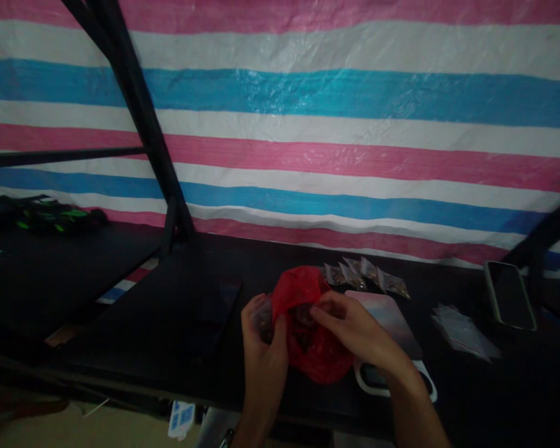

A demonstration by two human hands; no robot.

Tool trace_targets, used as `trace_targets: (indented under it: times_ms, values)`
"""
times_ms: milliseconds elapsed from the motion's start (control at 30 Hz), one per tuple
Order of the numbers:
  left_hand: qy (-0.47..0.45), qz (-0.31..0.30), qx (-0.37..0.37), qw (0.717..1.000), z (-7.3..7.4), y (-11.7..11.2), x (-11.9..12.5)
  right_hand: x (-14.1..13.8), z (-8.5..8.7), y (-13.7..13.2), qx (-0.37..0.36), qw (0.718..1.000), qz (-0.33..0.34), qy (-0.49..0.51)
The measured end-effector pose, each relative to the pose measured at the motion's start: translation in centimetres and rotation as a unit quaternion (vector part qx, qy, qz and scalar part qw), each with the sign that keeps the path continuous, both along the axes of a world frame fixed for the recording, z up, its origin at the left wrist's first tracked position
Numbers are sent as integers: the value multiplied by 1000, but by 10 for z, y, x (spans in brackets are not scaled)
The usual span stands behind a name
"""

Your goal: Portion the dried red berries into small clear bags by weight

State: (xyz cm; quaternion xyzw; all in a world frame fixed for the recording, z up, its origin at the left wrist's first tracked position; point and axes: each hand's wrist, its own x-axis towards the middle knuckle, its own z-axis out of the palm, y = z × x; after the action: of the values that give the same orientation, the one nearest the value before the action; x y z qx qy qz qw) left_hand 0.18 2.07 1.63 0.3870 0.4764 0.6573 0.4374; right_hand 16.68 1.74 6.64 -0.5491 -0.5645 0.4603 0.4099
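Observation:
A crumpled red plastic bag [324, 358] lies on the dark table [168, 311] in front of me. My left hand [261, 348] grips the bag's left edge together with a small clear pouch [262, 314]. My right hand [354, 330] reaches into the bag's mouth with its fingers pinched; what they hold is hidden. Just behind the bag lies a row of several small filled clear pouches [366, 275].
A small scale [392, 348] sits under my right wrist. A stack of clear bags [464, 330] and a phone [511, 295] lie at the right. Black frame bars [140, 118] rise at the left before a striped tarp [354, 124]. A dark bundle [42, 214] rests far left.

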Motion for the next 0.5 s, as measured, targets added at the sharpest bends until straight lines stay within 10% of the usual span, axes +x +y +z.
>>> trace_targets:
  times_ms: [500]
  values:
    - [-16,-137,-29,990,7,4,-24,-38,22,-3,82,993,-40,74]
